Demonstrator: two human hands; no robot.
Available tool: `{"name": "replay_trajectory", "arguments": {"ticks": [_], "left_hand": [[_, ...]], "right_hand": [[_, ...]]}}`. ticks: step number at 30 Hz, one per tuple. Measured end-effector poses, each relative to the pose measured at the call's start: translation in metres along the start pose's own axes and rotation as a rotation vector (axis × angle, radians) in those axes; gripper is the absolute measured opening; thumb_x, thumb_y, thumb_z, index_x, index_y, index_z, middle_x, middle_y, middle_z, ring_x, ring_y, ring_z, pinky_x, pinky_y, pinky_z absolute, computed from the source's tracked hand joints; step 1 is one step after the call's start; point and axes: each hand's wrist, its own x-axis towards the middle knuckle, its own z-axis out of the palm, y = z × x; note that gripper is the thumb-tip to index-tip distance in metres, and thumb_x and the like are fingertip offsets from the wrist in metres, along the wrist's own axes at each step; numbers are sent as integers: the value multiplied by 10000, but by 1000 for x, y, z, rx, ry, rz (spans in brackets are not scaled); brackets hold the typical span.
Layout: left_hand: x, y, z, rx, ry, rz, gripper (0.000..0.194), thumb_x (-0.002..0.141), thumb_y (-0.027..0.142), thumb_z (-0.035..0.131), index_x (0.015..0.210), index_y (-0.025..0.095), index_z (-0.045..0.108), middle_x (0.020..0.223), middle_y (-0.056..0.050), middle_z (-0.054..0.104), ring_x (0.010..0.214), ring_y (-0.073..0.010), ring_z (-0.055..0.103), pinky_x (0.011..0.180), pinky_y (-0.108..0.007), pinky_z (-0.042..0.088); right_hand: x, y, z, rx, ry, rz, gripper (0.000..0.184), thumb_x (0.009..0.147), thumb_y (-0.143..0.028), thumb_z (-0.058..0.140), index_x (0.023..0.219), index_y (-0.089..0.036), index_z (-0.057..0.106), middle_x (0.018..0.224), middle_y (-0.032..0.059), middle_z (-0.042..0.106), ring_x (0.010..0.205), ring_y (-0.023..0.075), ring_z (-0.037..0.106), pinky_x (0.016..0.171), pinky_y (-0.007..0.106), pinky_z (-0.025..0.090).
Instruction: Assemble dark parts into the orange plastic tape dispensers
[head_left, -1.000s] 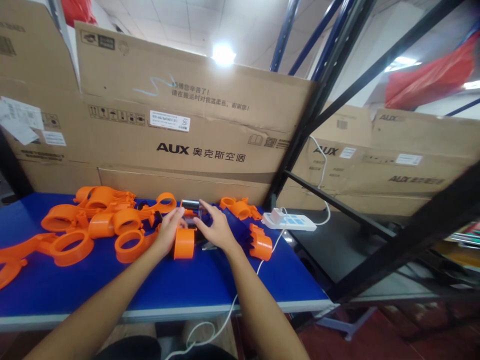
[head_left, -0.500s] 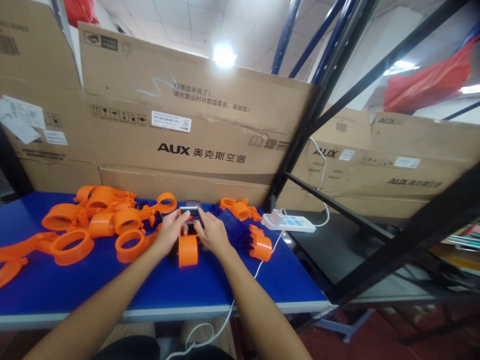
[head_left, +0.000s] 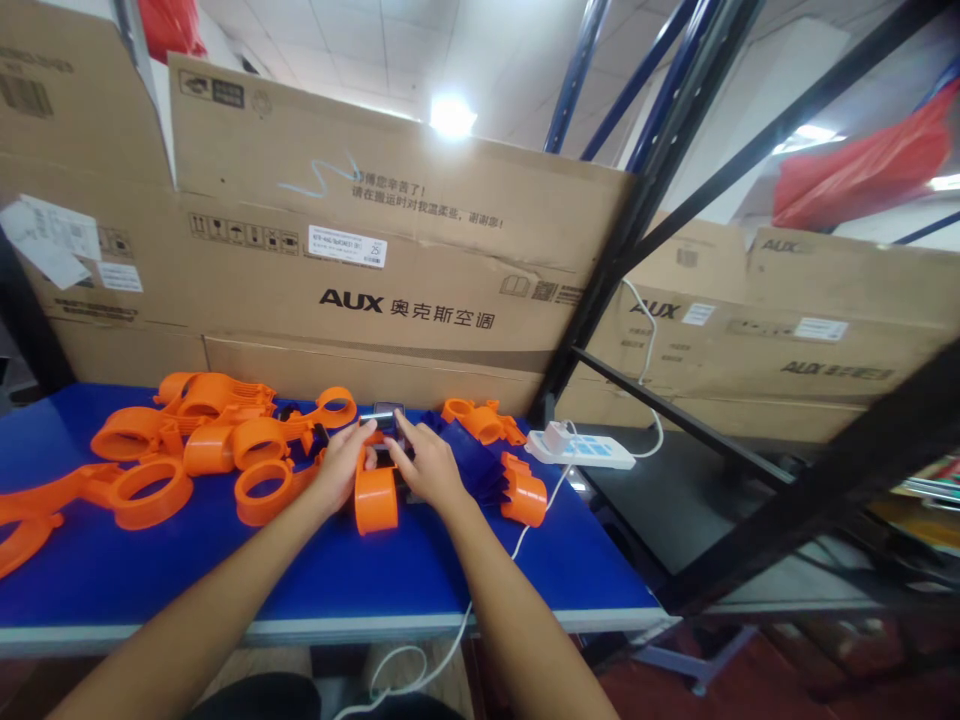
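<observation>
Near the middle of the blue table, an orange plastic ring piece (head_left: 376, 500) lies between my hands, its round band facing me. My left hand (head_left: 341, 468) is closed on its left side, the thumb up by a small dark part with a shiny pale strip (head_left: 379, 421). From the right, my right hand (head_left: 427, 465) closes on the same piece, index finger at the end of the dark part and thumb lower down. My palms hide much of the piece, and what lies under it cannot be made out.
Several orange ring pieces (head_left: 154, 492) are heaped at left. Dark blue pieces (head_left: 474, 455) and another orange ring piece (head_left: 525, 492) lie at right. A white power strip (head_left: 581, 448) has a cable crossing the table edge. Cardboard boxes (head_left: 420, 260) and a black rack post (head_left: 600, 270) stand behind.
The orange ring piece has turned slightly in my hands, and the shiny strip is tipped a little differently. Both hands keep their hold; the whole view has shifted slightly.
</observation>
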Motion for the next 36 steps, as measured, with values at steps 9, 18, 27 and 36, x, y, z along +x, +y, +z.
{"name": "replay_trajectory", "arguments": {"ticks": [9, 18, 27, 36], "left_hand": [[-6, 3, 3, -76, -46, -127, 425, 759, 551, 785, 710, 193, 562, 445, 11, 548, 380, -108, 468, 427, -228, 373], [-4, 9, 1, -190, -96, -347, 388, 817, 528, 734, 691, 189, 593, 472, 6, 540, 396, -131, 491, 440, -253, 405], [0, 6, 1, -265, -241, -388, 281, 825, 417, 784, 780, 159, 685, 688, -51, 681, 587, -162, 632, 590, -269, 497], [-1, 11, 1, -293, -304, -417, 254, 860, 392, 750, 836, 144, 702, 670, -55, 668, 609, -181, 644, 615, -283, 524]], "right_hand": [[0, 4, -4, 37, 48, -110, 556, 997, -355, 503, 1520, -169, 490, 947, 101, 712, 862, 224, 647, 767, 317, 553], [-1, 6, 1, -70, 32, -134, 549, 995, -279, 452, 1525, -134, 470, 925, 103, 710, 867, 223, 638, 786, 314, 547], [-7, -1, 13, -240, 39, -111, 491, 977, -174, 508, 1460, -88, 531, 959, 147, 730, 905, 252, 644, 788, 317, 558], [-7, 0, 19, -313, 58, -170, 451, 972, -161, 529, 1410, -60, 552, 949, 162, 721, 878, 264, 651, 778, 340, 584]]}}
